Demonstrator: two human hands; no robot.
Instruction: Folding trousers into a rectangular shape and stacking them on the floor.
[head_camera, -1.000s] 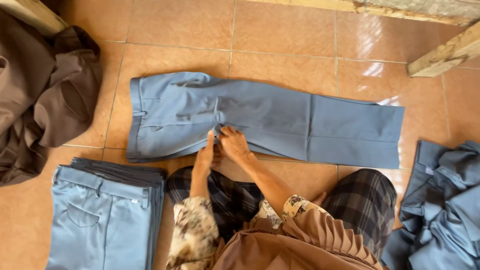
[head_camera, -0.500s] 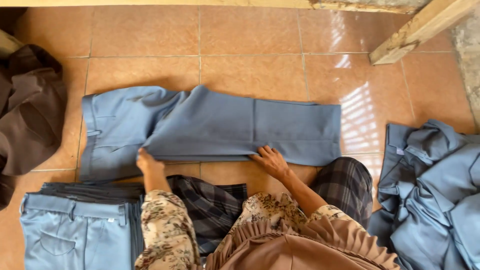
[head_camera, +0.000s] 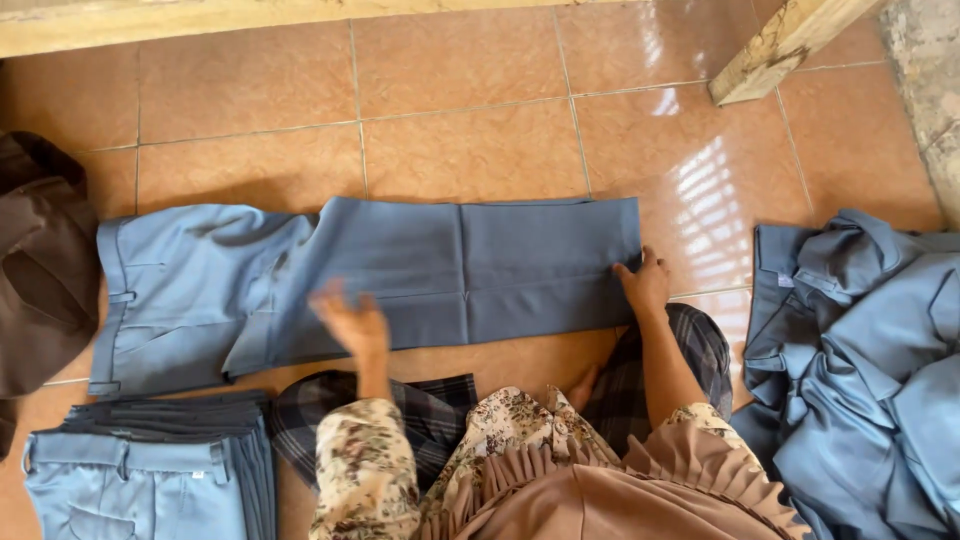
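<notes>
Trousers in blue-grey cloth lie flat on the orange tiled floor in front of us, seen from our head camera. Their legs are doubled back toward the waistband at the left, so one fold looks done. Our right hand rests on the folded end, fingers curled on the cloth edge and pinching it. Our left hand floats just above the middle of the trousers, blurry, fingers spread and holding nothing. We think more folding is left, because the trousers are longer than the neat folded stack near our left knee. A messy heap of blue clothes waits at our right, so much work looks undone. Brown cloth sits far left.
</notes>
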